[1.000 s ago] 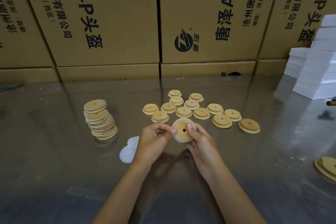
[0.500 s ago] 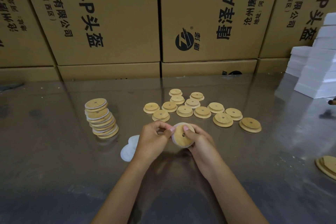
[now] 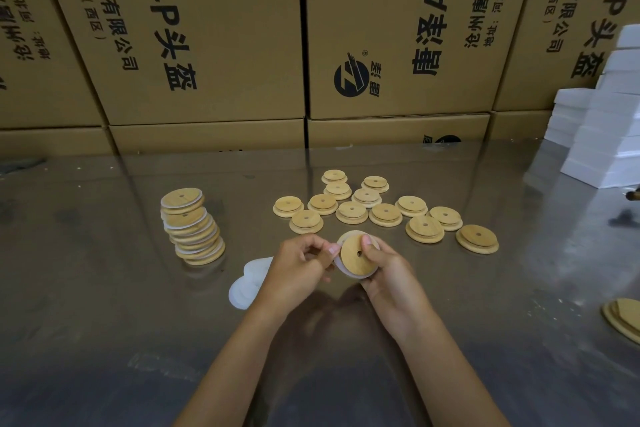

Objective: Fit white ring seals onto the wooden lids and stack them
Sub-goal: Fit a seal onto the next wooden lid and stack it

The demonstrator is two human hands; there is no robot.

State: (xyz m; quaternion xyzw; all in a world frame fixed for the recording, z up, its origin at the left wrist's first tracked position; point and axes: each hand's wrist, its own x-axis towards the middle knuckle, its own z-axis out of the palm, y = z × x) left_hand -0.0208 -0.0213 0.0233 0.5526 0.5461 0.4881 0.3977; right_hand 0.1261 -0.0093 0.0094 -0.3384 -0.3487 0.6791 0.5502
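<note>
One wooden lid (image 3: pixel 356 255) is held above the table by the right hand (image 3: pixel 384 270); its white ring seal (image 3: pixel 341 269) is pinched by the left hand (image 3: pixel 298 265). Seal should be worked evenly round the rim before stacking.

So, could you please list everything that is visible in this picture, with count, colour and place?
held lid: one, light wood with a white ring seal at its rim, between both hands
loose lids: thirteen, light wood, spread on the table behind the hands
stacked lids: one leaning stack, wood with white rims, left; count unclear
spare ring seals: small white pile, left of the left wrist
lids at edge: a few, wood, far right, cut off
table: one, shiny grey
cardboard boxes: several, brown, behind
white boxes: stacked, right
left hand: pinches the seal
right hand: holds the lid
</note>
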